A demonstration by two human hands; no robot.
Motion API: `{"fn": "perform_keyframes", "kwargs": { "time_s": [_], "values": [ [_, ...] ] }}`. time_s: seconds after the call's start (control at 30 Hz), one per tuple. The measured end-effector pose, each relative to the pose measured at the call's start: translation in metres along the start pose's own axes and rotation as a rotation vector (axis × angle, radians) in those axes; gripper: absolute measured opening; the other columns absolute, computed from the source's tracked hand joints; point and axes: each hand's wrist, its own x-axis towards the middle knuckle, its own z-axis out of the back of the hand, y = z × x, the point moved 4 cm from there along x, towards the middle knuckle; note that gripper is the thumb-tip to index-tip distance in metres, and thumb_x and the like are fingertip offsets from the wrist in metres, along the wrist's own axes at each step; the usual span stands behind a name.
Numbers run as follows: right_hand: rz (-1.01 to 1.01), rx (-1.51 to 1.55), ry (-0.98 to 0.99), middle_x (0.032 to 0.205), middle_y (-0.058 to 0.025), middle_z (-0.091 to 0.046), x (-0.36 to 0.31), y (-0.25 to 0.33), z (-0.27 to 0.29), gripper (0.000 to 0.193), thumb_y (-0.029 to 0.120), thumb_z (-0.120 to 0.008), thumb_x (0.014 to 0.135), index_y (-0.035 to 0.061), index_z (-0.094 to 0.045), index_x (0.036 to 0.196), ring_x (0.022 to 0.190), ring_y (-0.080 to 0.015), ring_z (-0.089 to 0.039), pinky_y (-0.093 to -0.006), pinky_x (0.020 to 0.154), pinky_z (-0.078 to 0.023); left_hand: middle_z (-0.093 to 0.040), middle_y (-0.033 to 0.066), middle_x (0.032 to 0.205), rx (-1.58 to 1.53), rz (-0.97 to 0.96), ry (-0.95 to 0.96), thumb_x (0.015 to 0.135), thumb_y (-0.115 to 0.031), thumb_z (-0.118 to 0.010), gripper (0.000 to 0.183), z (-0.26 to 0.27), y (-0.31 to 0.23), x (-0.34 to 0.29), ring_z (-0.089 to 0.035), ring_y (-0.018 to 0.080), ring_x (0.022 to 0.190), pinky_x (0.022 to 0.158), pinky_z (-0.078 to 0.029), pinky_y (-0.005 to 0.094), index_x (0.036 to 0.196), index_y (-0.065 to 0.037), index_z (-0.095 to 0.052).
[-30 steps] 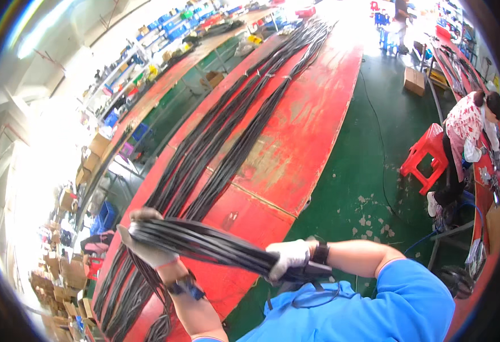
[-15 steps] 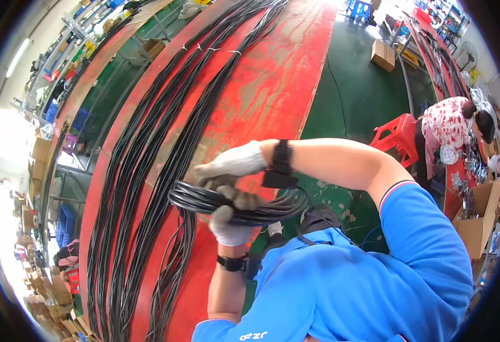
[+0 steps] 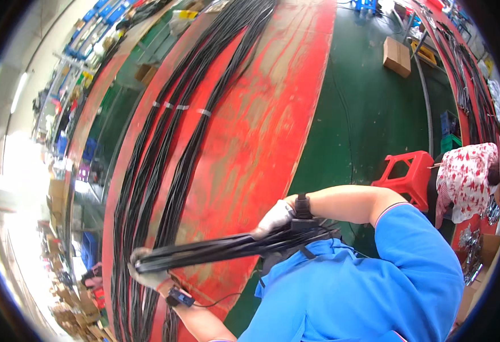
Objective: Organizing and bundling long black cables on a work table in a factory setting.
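A bundle of black cable (image 3: 204, 255) stretches between my gloved hands, drawn out long and flat above the red table. My left hand (image 3: 148, 273) closes round its far-left end, where the cable bends. My right hand (image 3: 275, 219) grips the bundle nearer my body, its fingertips partly hidden behind the strands. Past the right hand, more black loops (image 3: 312, 231) lie against my front. Under and beyond my left hand run several long black cable bundles (image 3: 177, 188), laid lengthwise on the red tabletop (image 3: 250, 148) and bound with pale ties.
A red plastic stool (image 3: 405, 174) stands on the green floor to the right. Beside it a person in a red-and-white patterned top (image 3: 467, 179) is at another table. A cardboard box (image 3: 397, 57) sits farther off. Shelves and boxes line the left side.
My hands have moved apart, the left one going left and nearer. The round coil between them is now pulled into a long flat bundle. The view has shifted.
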Motion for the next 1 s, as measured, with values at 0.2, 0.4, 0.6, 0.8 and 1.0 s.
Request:
{"fn": "perform_keyframes", "kwargs": {
  "time_s": [0.2, 0.4, 0.6, 0.8, 1.0],
  "values": [
    [0.037, -0.082, 0.101, 0.121, -0.0095, -0.068, -0.174, -0.025, 0.081, 0.072, 0.031, -0.088, 0.086, -0.003, -0.054, 0.14, 0.109, -0.0202, -0.064, -0.04, 0.095, -0.055, -0.058, 0.0026, 0.079, -0.037, 0.188, -0.192, 0.102, -0.048, -0.042, 0.046, -0.043, 0.084, -0.009, -0.058, 0.0149, 0.079, 0.081, -0.047, 0.0311, 0.082, -0.011, -0.06],
    [-0.114, -0.416, -0.08, 0.116, -0.0079, -0.067, -0.251, -0.079, 0.21, 0.064, 0.033, -0.083, 0.088, -0.0017, -0.057, 0.136, 0.1, -0.018, -0.062, -0.0338, 0.087, -0.051, -0.067, 0.0044, 0.078, 0.435, 0.072, -0.204, 0.097, -0.049, -0.049, 0.042, 0.007, 0.247, -0.096, -0.063, 0.017, 0.077, 0.067, -0.053, 0.0406, 0.076, -0.013, -0.059],
    [-0.055, -0.3, -0.175, 0.117, -0.0091, -0.067, -0.379, -0.048, 0.318, 0.065, 0.037, -0.076, 0.094, -0.0042, -0.054, 0.139, 0.106, -0.0181, -0.06, -0.0349, 0.093, -0.051, -0.063, 0.0038, 0.082, -0.164, 0.796, -0.536, 0.09, -0.033, -0.064, 0.022, -0.113, 0.355, -0.127, -0.061, 0.022, 0.081, 0.089, -0.052, 0.0471, 0.082, -0.013, -0.058],
    [-0.088, -0.393, -0.22, 0.114, -0.0095, -0.064, -0.528, 0.003, 0.392, 0.063, 0.043, -0.072, 0.095, -0.0032, -0.056, 0.135, 0.104, -0.0193, -0.059, -0.0366, 0.09, -0.049, -0.071, 0.0094, 0.089, 0.026, 0.859, -0.428, 0.093, -0.043, -0.053, 0.038, -0.215, 0.427, -0.079, -0.066, 0.0271, 0.092, 0.095, -0.052, 0.0516, 0.087, -0.008, -0.066],
    [0.006, -0.349, -0.213, 0.113, -0.0107, -0.066, -0.668, 0.007, 0.48, 0.063, 0.021, -0.069, 0.081, -0.0027, -0.054, 0.137, 0.103, -0.0185, -0.061, -0.035, 0.089, -0.051, -0.069, 0.0086, 0.087, 0.045, 0.992, -0.279, 0.092, -0.041, -0.058, 0.034, -0.405, 0.51, -0.045, -0.064, 0.0265, 0.086, 0.088, -0.052, 0.0481, 0.088, -0.008, -0.066]
  ]
}}
